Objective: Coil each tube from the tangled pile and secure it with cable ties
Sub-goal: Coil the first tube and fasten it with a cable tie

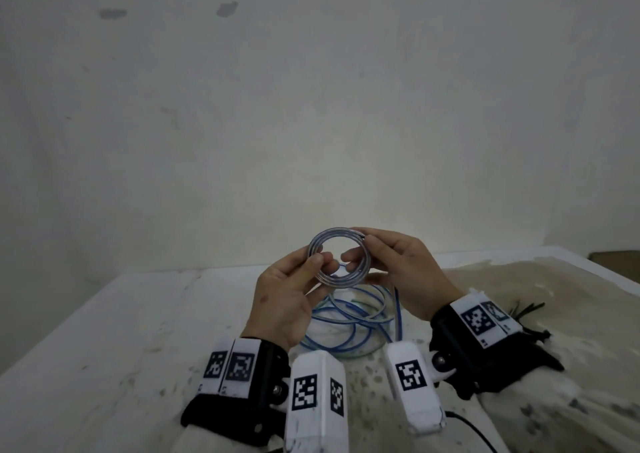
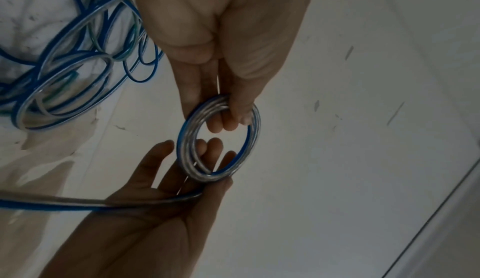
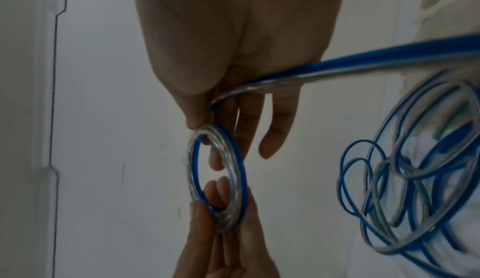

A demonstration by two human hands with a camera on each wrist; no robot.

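Note:
A small coil [image 1: 323,236] of clear tube with a blue stripe is held in the air above the table, between both hands. My left hand [image 1: 320,263] pinches its left side with thumb and fingertips. My right hand [image 1: 367,248] pinches the right side, thumb on the front. In the left wrist view the coil [image 2: 182,148] shows several turns, and a loose tail [image 2: 78,203] runs from it across the right palm. The right wrist view shows the coil [image 3: 241,171] edge-on and the tail [image 3: 363,64] leading away. The tangled pile [image 1: 349,321] of blue and clear tubes lies on the table under the hands.
A bunch of black cable ties [image 1: 526,310] lies on the crumpled pale sheet [image 1: 554,279] to the right of my right wrist. The white table [image 1: 138,314] ends at a bare wall [image 1: 311,106] close behind.

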